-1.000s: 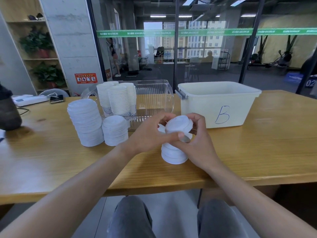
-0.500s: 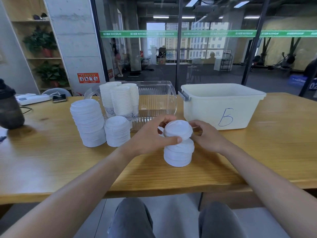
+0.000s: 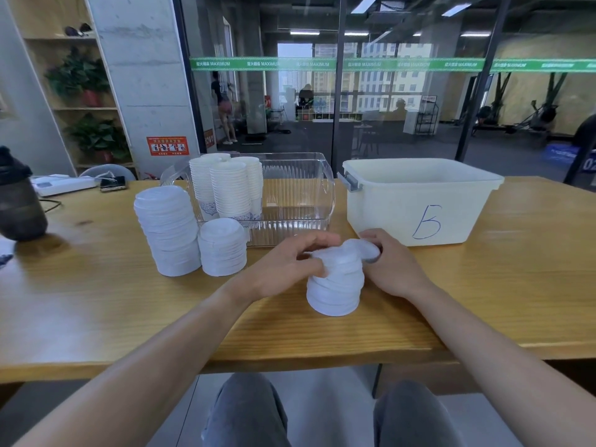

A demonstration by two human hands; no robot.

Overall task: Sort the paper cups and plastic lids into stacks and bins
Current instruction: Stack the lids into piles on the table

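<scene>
Both hands (image 3: 338,269) curl around lid stack (image 3: 335,291); right pinches top lid (image 3: 362,250).

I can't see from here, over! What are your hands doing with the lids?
Left hand grips the near lid stack top. Right hand holds a tilted lid there. Bin B behind, nothing blocking.

"B" on white bin (image 3: 419,201), "MAXIMUM" on green strip (image 3: 322,64)

left hand (image 3: 283,269) and right hand (image 3: 392,269) grip the lids (image 3: 337,285) stacked on the table (image 3: 96,301).
</scene>
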